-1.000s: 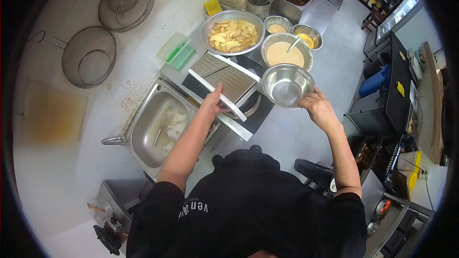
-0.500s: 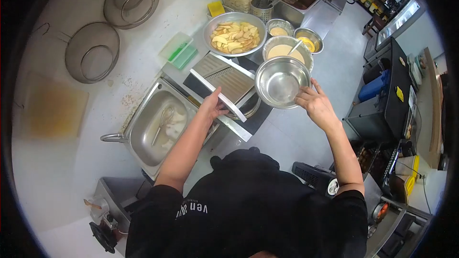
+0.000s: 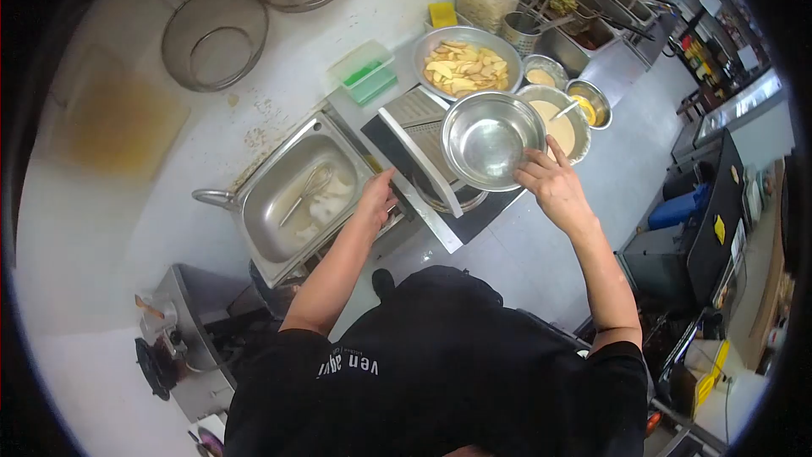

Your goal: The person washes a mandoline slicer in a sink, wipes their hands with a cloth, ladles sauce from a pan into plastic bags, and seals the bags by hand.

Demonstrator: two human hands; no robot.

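Observation:
A shiny metal bowl hangs over the mandoline slicer, with my right hand gripping its right rim. I see only bare metal inside it. Below and to its left lies the mandoline slicer with its pale frame, tilted over a round metal rim partly hidden beneath. My left hand is just left of the slicer, by the sink's right edge, its fingers loosely apart and holding nothing. Beyond the slicer stands a wide metal bowl of potato wedges.
At left is a sink with a whisk in it. A bowl of pale batter and smaller bowls stand to the right. A green-bottomed plastic container sits near the wall. Two strainers hang there.
My left hand has let go of the slicer's side and moved away from it. The metal bowl in my right hand has shifted left over the slicer. The view has turned somewhat.

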